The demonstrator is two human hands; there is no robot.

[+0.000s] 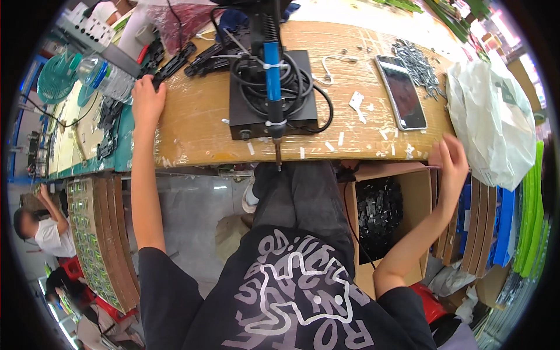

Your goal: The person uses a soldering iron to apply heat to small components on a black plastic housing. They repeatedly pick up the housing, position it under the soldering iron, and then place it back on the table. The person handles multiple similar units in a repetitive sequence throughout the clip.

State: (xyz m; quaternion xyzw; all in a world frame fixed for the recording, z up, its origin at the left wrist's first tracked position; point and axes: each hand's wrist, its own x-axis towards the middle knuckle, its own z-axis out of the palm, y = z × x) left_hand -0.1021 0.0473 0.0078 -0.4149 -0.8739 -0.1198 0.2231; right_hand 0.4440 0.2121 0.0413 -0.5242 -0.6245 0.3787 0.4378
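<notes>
At the far left of the bench [198, 131], your left hand [147, 102] reaches out, its fingertips at the near end of a black part [174, 65]; you cannot be seen clearly enough there to tell whether they grip it or only touch it. That part lies slantwise on the bench top, with more black pieces [211, 58] just to its right and a bottle [111, 79] to its left. Your right hand [450, 160] is at the front right edge, fingers bent inward; I cannot tell whether anything is pinched between them. Just beside it is a white bag [493, 111], and above it, farther back, lie a phone [403, 96] and a pile of grey bits [417, 67]. Between your hands, a blue-handled tool [272, 70] hangs upright before a black box [245, 114] and coiled cable [300, 87]. Below the bench, by your right forearm, a carton [424, 204] holds small black pieces.
</notes>
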